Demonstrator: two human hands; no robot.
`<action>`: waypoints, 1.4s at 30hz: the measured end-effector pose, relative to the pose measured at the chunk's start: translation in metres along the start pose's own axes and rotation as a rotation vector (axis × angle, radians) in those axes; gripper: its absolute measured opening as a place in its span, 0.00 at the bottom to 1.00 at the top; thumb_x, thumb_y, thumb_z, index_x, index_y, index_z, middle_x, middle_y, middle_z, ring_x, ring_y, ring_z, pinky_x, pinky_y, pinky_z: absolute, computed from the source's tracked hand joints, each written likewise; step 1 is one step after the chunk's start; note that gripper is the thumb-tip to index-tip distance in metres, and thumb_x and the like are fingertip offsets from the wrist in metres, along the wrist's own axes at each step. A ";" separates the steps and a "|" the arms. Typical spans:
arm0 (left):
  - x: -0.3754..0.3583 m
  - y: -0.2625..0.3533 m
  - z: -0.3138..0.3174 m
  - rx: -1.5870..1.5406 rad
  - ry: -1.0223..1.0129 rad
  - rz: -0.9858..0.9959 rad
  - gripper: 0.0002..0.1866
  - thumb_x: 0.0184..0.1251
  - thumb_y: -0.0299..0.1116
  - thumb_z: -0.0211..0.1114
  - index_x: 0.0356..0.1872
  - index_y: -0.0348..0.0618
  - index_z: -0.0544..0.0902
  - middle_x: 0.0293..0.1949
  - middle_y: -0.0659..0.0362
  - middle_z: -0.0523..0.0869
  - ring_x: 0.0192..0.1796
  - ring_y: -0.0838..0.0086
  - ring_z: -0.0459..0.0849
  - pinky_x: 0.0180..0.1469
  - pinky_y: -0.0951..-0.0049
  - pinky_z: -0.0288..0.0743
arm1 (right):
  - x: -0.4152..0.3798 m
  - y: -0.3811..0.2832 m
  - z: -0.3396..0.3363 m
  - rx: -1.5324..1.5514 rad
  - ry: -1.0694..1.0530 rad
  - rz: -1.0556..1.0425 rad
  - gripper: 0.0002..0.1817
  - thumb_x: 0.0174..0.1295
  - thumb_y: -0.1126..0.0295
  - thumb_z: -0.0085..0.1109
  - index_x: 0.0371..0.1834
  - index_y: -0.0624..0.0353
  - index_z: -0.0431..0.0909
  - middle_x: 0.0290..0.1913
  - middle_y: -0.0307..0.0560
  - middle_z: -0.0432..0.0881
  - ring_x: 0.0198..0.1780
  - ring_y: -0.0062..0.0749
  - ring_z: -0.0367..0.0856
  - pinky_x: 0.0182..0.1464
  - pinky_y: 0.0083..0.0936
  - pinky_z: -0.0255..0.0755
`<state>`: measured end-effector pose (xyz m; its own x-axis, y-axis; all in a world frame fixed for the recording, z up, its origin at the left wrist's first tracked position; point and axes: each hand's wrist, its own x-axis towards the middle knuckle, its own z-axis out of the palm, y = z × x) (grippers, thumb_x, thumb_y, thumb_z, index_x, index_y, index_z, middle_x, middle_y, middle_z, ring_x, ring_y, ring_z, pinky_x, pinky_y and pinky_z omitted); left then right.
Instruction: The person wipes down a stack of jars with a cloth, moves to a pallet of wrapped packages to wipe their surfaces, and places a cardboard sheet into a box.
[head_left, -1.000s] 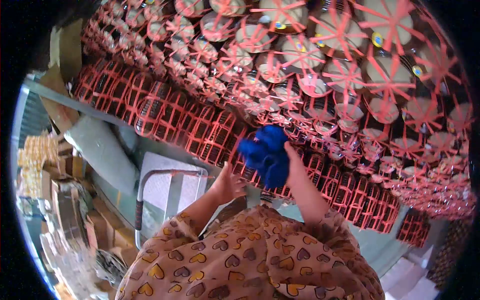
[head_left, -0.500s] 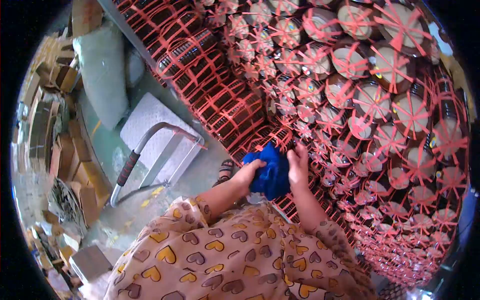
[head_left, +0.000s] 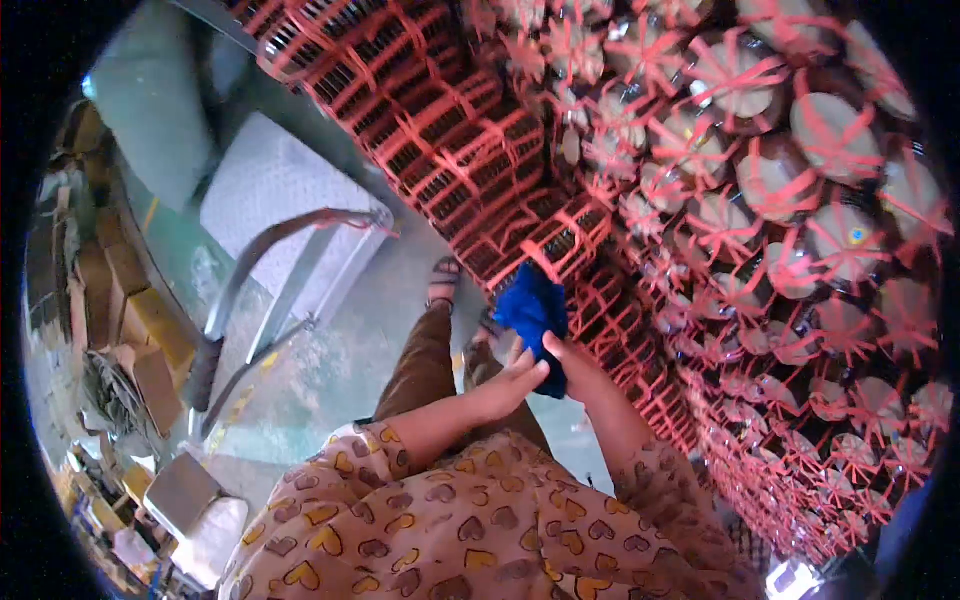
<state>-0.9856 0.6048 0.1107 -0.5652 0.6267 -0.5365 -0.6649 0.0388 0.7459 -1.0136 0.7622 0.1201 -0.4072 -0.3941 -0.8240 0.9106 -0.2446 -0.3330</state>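
A crumpled blue cloth [head_left: 535, 312] is in front of my body, between my two hands. Its lower part is pinched by my left hand [head_left: 508, 388], whose fingers point up and to the right. On the other side my right hand [head_left: 574, 370] grips the same cloth, thumb pressed against it and the other fingers hidden behind. Just beyond the cloth are bundled stacks of dark brown round ware [head_left: 555, 240], bound with red plastic strips.
Many more strapped stacks with pale round bases [head_left: 838, 135] fill the right side. To the left stands a metal-framed trolley [head_left: 285, 200] with a dark handle grip [head_left: 205, 372]. Cardboard boxes [head_left: 150, 310] line the far left. My sandalled foot [head_left: 443, 280] is on the floor.
My hands have come closer together, and the cloth now hangs narrower and longer between them. The view has shifted, so my legs show and the stacks appear nearer.
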 end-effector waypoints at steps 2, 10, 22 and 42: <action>0.006 -0.028 -0.011 0.084 -0.005 -0.024 0.35 0.66 0.45 0.52 0.67 0.37 0.50 0.69 0.43 0.44 0.71 0.50 0.37 0.69 0.61 0.41 | 0.027 0.031 -0.015 0.144 0.081 0.135 0.31 0.57 0.50 0.57 0.59 0.52 0.64 0.52 0.40 0.73 0.50 0.29 0.74 0.52 0.29 0.70; 0.039 -0.095 -0.022 0.178 0.073 0.053 0.32 0.58 0.48 0.62 0.59 0.38 0.66 0.63 0.31 0.54 0.67 0.45 0.55 0.65 0.62 0.56 | 0.087 0.082 -0.070 0.217 0.414 -0.064 0.20 0.56 0.64 0.54 0.51 0.60 0.70 0.40 0.44 0.79 0.39 0.32 0.79 0.43 0.29 0.75; 0.158 -0.215 -0.102 -0.670 0.589 -0.525 0.13 0.66 0.38 0.50 0.49 0.50 0.73 0.42 0.62 0.78 0.42 0.77 0.76 0.40 0.74 0.68 | 0.213 -0.115 -0.206 -1.592 0.873 -0.701 0.45 0.44 0.62 0.68 0.67 0.49 0.53 0.59 0.60 0.66 0.54 0.57 0.70 0.56 0.42 0.66; 0.174 -0.190 -0.105 -1.214 0.631 -0.644 0.36 0.61 0.68 0.36 0.55 0.52 0.72 0.48 0.58 0.78 0.49 0.61 0.74 0.55 0.58 0.64 | 0.216 0.018 -0.059 -1.951 0.704 -0.149 0.14 0.55 0.67 0.51 0.46 0.44 0.71 0.59 0.48 0.64 0.53 0.56 0.66 0.40 0.46 0.75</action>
<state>-1.0092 0.6245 -0.1658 0.0703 0.3145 -0.9467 -0.6833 -0.6762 -0.2754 -1.0808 0.7250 -0.0914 -0.8082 -0.0199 -0.5885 -0.0617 0.9968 0.0510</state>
